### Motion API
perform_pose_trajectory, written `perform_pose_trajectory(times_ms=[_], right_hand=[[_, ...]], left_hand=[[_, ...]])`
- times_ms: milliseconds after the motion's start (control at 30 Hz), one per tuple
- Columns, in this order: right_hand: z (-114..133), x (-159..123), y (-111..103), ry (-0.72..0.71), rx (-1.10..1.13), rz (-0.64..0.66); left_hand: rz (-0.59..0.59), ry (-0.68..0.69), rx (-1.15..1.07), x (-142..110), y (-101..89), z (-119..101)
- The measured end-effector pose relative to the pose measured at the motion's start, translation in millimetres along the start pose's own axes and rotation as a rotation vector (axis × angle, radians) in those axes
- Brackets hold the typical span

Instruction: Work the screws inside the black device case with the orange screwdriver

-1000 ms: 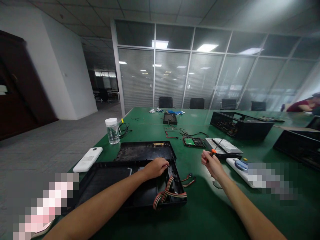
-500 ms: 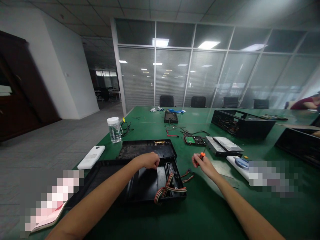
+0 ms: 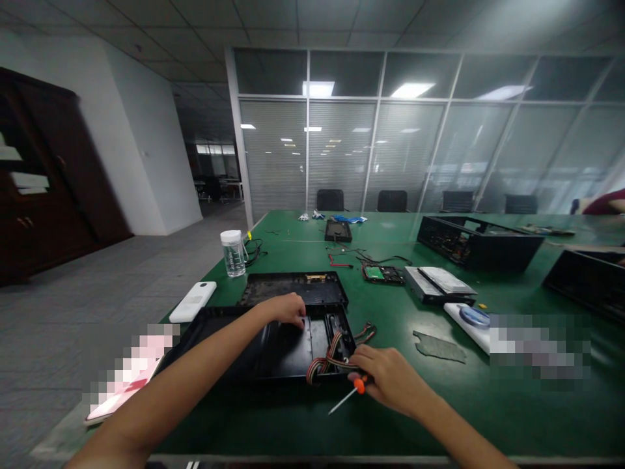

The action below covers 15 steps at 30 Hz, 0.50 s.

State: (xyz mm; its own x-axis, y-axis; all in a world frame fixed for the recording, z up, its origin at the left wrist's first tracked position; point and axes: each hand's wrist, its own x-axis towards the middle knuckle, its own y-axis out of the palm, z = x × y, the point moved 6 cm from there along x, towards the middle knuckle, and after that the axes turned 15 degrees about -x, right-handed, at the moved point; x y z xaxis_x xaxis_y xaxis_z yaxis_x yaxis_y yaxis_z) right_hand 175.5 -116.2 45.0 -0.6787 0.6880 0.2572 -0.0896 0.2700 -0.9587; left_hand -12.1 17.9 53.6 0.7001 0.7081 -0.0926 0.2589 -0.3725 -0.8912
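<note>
A shallow black metal case [image 3: 278, 345] lies in front of me, with its black cover [image 3: 273, 290] behind it. My left hand [image 3: 291, 309] is closed over the inside of the case, fingers bent downward; what they hold, if anything, is hidden. At the case's right front corner, my right hand [image 3: 388, 378] grips a screwdriver [image 3: 360, 385] with an orange and black handle, its shaft pointing down to the left. The same hand's fingers are against a striped ribbon of wires [image 3: 325, 365] that loops over the case's edge.
On the left stand a clear bottle [image 3: 234, 255] and a white device [image 3: 193, 301]. To the right are a hard drive [image 3: 382, 273], a disc drive [image 3: 437, 286], a grey-green scrap [image 3: 439, 346] and a black computer chassis [image 3: 481, 242]. A co-worker's sleeve [image 3: 605, 203] shows far right.
My right hand has come left and toward me, from beside the case to its wires, turning the screwdriver tip downward. My left hand has shifted slightly. The view has moved a little.
</note>
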Motion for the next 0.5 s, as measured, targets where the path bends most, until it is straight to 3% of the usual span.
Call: perform_pose_trajectory(times_ms=[133,200,333,500], right_hand=[[12.0,-20.6,7.6,0.041,-0.061,0.027],[10.9,-30.5,9.7,0.050,-0.087,0.047],[1.2,-50.8,9.8,0.075,-0.112,0.057],[-12.2,-53.3,8.9,0.162,-0.101,0.077]], left_hand=[[-0.177,0.017,-0.009,5.9,-26.4,10.7],[-0.147,-0.058,0.029,13.0,-26.8,25.1],[0.020,-0.138,0.075,22.5,-8.0,44.7],[-0.033,0.018,0.224,18.4,-15.6,25.9]])
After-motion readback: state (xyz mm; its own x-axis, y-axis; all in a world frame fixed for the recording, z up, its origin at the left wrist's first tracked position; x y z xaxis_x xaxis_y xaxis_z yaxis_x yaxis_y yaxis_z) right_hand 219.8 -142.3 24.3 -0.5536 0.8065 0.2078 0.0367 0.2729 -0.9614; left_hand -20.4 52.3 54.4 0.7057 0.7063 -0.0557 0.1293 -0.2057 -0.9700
